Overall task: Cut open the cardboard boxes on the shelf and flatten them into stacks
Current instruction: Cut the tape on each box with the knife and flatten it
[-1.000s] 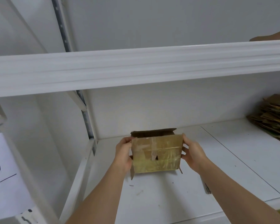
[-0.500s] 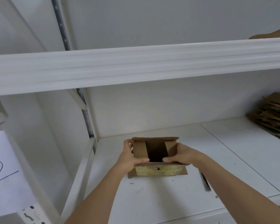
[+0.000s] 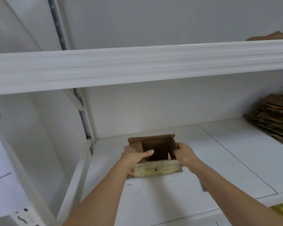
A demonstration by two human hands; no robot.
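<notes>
The cardboard box (image 3: 155, 154) stands on the shelf (image 3: 178, 193), at center. The left hand (image 3: 134, 156) is at its 9 o'clock, the right hand (image 3: 184, 153) at 3 o'clock. The flattened stack (image 3: 274, 118) lies at 2 o'clock, well apart.

Both forearms extended, left hand (image 3: 134, 156) and right hand (image 3: 185, 154) curled — gripping, thumbs inward.

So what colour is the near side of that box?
Yellowish, taped-over brown cardboard on the box, shown in the head view.

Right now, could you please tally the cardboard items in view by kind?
Open cardboard box, held by left hand and right hand: 1
Stack of flattened cardboard: 1
Cardboard piece on the upper shelf: 1
Total: 3
</notes>
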